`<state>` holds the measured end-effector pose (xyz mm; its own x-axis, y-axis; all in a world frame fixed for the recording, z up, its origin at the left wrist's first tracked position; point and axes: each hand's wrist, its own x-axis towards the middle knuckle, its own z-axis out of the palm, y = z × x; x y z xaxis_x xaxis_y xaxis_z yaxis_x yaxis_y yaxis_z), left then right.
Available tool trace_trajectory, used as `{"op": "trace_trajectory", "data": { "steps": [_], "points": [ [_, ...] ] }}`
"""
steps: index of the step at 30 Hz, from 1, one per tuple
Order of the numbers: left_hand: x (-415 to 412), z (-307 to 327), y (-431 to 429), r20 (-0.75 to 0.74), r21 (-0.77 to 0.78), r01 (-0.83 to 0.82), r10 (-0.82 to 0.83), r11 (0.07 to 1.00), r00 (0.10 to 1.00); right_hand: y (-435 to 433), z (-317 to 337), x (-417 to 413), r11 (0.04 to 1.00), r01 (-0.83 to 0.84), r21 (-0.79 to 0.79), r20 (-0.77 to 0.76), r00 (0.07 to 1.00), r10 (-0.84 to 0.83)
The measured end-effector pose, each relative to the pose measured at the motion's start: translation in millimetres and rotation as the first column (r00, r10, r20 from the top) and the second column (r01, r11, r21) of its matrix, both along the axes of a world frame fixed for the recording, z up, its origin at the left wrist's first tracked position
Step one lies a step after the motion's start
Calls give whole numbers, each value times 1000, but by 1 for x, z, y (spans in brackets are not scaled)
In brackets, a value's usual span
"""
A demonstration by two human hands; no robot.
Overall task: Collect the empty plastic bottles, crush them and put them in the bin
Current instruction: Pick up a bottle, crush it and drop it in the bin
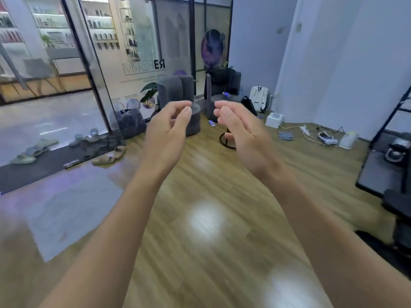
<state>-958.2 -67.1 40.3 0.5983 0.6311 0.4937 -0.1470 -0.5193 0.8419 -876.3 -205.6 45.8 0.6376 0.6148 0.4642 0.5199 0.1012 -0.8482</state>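
My left hand (170, 127) and my right hand (240, 127) are raised side by side in mid-air over the wooden floor, palms facing each other, fingers curled loosely apart, nothing held. On the floor beyond them a small clear plastic bottle with a blue label (211, 123) lies by the grey seats. Another bottle with a blue label (225, 94) rests on the grey seat (224, 101) behind. A black wire ring stand (226, 142) sits on the floor, partly hidden by my right hand. The view is blurred.
Grey upholstered seats (175, 90) stand ahead by the glass wall. Slippers (109, 157) and a dark mat (44, 167) lie at the left door. A white backpack (259, 97), white box (274, 120), cables and small devices line the right wall. A black shelf frame (387, 152) stands at right.
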Motion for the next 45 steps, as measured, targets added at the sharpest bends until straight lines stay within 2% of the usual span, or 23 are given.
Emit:
{"op": "trace_trajectory", "data": {
  "steps": [6,15,22,32,37,45],
  "points": [
    [139,-13,60,-18,-2,14,-14,1000,1000,55,-12,135,998,66,-2,-5,998,-66],
    [314,-9,172,-59,-33,-113,111,993,992,166,-11,333,999,-19,-45,-21,1000,18],
    [421,-33,310,-74,-59,-192,188,980,979,306,-40,451,991,-109,-71,-32,994,107],
    [581,-40,509,-62,-123,-174,167,977,984,500,-45,597,978,-100,-181,-34,995,96],
    [667,-60,602,-54,-151,-237,231,960,971,597,-65,687,976,-103,-190,-63,994,92],
    [794,-83,743,-206,-113,-283,256,953,945,770,-86,830,962,-188,-197,-124,978,166]
  ]
}}
